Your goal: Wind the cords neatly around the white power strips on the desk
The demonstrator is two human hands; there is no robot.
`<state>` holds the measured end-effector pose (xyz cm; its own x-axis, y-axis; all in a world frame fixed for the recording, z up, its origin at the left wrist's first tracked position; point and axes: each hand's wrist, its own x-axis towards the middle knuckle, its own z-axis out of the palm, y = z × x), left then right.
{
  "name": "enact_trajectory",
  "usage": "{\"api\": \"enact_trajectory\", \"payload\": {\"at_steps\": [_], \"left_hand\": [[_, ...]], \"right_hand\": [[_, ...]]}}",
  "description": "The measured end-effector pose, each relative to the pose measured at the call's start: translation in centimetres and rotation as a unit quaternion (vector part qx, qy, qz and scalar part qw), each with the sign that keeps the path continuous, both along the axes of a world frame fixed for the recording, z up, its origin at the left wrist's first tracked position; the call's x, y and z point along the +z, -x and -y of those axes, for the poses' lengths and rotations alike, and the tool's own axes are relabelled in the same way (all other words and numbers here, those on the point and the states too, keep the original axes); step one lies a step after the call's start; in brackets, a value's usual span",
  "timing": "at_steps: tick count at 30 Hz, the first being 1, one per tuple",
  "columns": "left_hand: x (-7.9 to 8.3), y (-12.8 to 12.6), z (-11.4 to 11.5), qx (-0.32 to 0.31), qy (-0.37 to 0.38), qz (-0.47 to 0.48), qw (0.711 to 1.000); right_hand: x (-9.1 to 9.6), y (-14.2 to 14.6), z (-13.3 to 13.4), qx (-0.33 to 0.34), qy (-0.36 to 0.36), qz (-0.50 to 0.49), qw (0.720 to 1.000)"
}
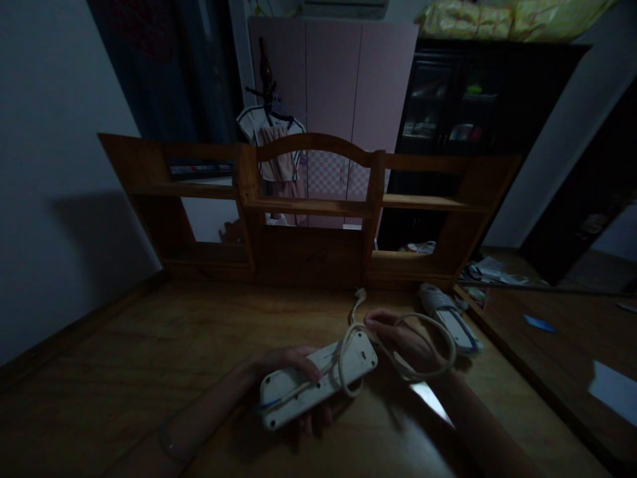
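Observation:
A white power strip [318,382] is tilted above the wooden desk, its underside with small dark feet facing up. My left hand [293,365] grips it, thumb on top and fingers beneath. Its pale cord [450,338] loops once round the strip's far end and makes a wide ring to the right. My right hand [393,328] pinches the cord just beyond that end. The cord's plug [360,293] lies toward the back of the desk. A second power strip [450,325], with grey cord wound round it, rests at the right.
A wooden shelf unit [308,207] stands along the back of the desk [209,318]. A white wall [64,199] borders the left side. Further right are a lower wooden surface with a blue card [539,323] and a white sheet [614,392].

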<state>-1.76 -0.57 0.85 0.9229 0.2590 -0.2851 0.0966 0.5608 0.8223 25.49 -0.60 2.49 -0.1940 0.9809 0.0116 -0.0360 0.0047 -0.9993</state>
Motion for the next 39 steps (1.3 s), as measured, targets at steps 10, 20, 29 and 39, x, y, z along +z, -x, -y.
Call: {"api": "enact_trajectory", "payload": {"at_steps": [10,20,29,39], "left_hand": [[-1.2,-0.6,-2.7,0.235,0.005,0.051,0.971],[-0.5,0.0,-3.4,0.534,-0.128,0.077,0.833],[-0.2,-0.6,-2.7,0.604,-0.258,0.014,0.754],[0.0,0.0,-3.0,0.698,-0.293,0.024,0.653]], "right_hand": [[-0.5,-1.3,-1.1,-0.016,0.014,-0.061,0.998],[-0.7,0.7,-0.5,0.065,0.014,0.006,0.998],[0.5,0.5,0.7,0.182,-0.066,-0.024,0.981],[-0.1,-0.6,0.7,0.289,-0.013,-0.009,0.957]]}}
